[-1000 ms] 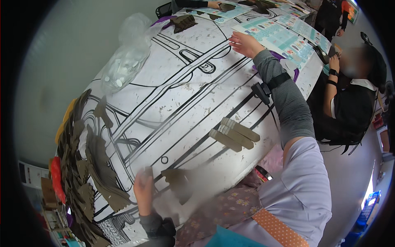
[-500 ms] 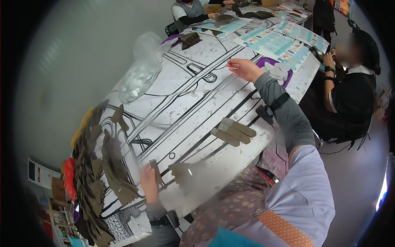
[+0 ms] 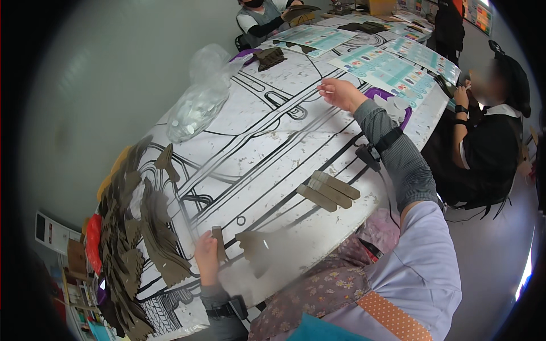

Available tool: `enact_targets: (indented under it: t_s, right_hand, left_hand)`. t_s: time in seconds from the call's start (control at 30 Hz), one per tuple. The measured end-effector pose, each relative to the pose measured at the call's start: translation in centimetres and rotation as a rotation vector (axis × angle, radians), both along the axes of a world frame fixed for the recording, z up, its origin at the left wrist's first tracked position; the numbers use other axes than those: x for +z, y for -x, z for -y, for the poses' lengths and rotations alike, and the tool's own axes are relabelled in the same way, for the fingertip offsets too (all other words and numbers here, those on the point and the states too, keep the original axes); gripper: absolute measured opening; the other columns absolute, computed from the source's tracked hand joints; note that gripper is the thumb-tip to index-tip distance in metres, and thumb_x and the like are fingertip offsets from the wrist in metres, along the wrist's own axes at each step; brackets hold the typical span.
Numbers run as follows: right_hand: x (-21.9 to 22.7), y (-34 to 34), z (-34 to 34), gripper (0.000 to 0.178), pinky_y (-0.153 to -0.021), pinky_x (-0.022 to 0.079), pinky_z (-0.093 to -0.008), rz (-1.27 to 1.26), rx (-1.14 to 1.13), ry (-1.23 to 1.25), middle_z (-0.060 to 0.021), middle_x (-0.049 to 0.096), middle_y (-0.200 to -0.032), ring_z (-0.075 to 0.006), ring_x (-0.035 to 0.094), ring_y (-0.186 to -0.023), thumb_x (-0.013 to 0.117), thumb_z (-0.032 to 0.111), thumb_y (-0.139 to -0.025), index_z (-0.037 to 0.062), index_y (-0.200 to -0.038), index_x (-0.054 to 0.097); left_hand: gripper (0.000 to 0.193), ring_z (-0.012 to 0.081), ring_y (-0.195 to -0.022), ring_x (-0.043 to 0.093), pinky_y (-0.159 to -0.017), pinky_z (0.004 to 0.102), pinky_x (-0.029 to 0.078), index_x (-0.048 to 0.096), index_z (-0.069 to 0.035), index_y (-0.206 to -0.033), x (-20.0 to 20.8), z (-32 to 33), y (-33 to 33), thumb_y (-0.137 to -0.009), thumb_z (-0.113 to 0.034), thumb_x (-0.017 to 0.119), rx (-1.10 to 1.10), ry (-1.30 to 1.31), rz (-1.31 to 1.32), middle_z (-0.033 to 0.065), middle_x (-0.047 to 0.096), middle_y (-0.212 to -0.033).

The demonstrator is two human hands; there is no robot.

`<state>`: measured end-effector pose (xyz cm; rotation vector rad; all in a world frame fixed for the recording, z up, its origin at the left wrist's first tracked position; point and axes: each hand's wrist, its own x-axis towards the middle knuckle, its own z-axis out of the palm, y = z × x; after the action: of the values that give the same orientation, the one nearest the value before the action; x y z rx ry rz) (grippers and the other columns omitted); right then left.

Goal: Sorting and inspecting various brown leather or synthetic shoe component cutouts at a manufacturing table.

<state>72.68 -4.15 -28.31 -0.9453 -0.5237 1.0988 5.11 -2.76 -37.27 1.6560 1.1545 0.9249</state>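
The left hand (image 3: pixel 206 257) is pinching a small brown cardboard strip (image 3: pixel 218 241) in its fingers near the desk's (image 3: pixel 273 165) close edge, beside heaped brown cut-outs (image 3: pixel 153 238), while the right hand (image 3: pixel 339 94) is stretching far across the big line drawing (image 3: pixel 256 142), fingers loosely spread and holding nothing.

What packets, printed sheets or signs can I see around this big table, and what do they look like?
Clear plastic bag: far left table edge, crumpled, holding small white pieces.
Printed sheets: far right of the table, rectangular, pale blue-green with small coloured blocks.
Wall posters: top right corner, brightly coloured.
White card: lower left, beside the table, with red and dark marks.
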Motion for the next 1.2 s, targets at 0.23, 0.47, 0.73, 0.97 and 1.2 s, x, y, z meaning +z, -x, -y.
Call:
enact_targets:
  t_s: [0.23,0.47,0.73,0.97,1.2]
  right_hand:
    - [7.6,0.9,-5.9,0.099,-0.109,0.044,-0.0536,-0.045,-0.173,0.016,-0.0233,0.036,-0.156,-0.0408,0.051,-0.134,0.070,0.048,-0.096,0.0002,-0.162,0.014]
    - [10.6,-0.3,-11.2,0.113,-0.118,0.031,-0.0643,-0.237,-0.197,-0.157,-0.0286,0.017,-0.164,-0.0495,0.033,-0.147,0.068,0.058,-0.095,0.0061,-0.164,-0.004]
    - [9.1,-2.1,-16.5,0.112,-0.119,0.025,-0.0673,-0.267,-0.241,-0.157,-0.0281,0.014,-0.165,-0.0500,0.028,-0.149,0.066,0.069,-0.090,0.0186,-0.167,0.003]
    - [9.3,-2.8,-21.8,0.128,-0.119,0.022,-0.0698,-0.305,-0.170,-0.186,-0.0306,0.011,-0.166,-0.0545,0.024,-0.149,0.071,0.074,-0.083,0.0179,-0.165,-0.009]
    - [7.8,1.7,-28.0,0.128,-0.120,0.020,-0.0712,-0.698,0.039,-0.247,-0.0261,0.008,-0.167,-0.0518,0.018,-0.152,0.062,0.087,-0.078,0.0168,-0.165,0.000]
  left_hand:
    - [0.033,0.0044,-0.084,0.053,-0.075,0.0199,0.044,0.063,0.003,-0.132,-1.1,-0.7,1.0,-0.101,-0.008,0.065,0.176,-0.259,-0.112,-0.0023,0.060,-0.096]
    - [0.032,0.0039,-0.085,0.051,-0.076,0.0200,0.043,0.063,0.004,-0.131,0.3,0.3,0.0,-0.102,-0.008,0.065,0.213,-0.078,0.062,-0.0037,0.058,-0.096]
    - [0.022,0.0008,-0.074,0.042,-0.065,0.0175,0.036,0.068,0.003,-0.119,0.6,0.8,-0.6,-0.098,-0.005,0.067,0.288,-0.097,-0.024,-0.0086,0.048,-0.083]
    - [0.022,0.0030,-0.080,0.047,-0.072,0.0187,0.040,0.069,0.004,-0.119,-0.4,-0.1,-0.3,-0.098,-0.003,0.067,0.308,-0.071,-0.046,-0.0053,0.053,-0.089]
    - [0.024,0.0049,-0.084,0.050,-0.078,0.0202,0.043,0.068,0.005,-0.121,0.0,0.0,-0.3,-0.098,-0.005,0.067,0.346,-0.042,-0.044,-0.0033,0.057,-0.093]
